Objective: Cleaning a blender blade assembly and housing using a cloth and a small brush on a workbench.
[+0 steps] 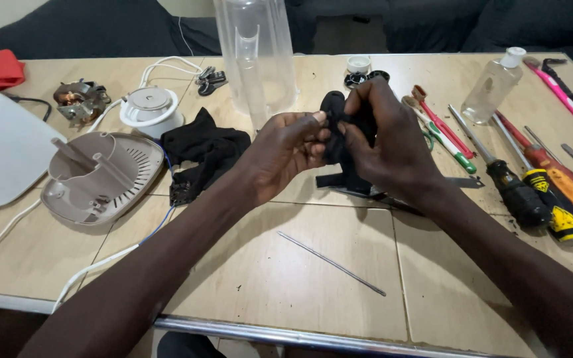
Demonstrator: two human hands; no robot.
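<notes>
Both hands (286, 149) (382, 142) raised, fingers pinching black part (333, 109).

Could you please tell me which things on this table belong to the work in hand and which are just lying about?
In hand:
- black part, held between left hand and right hand

Lying about:
- black cloth
- beige housing
- clear plastic jar
- thin metal rod
- screwdrivers
- clear bottle
- copper-wound motor
</notes>
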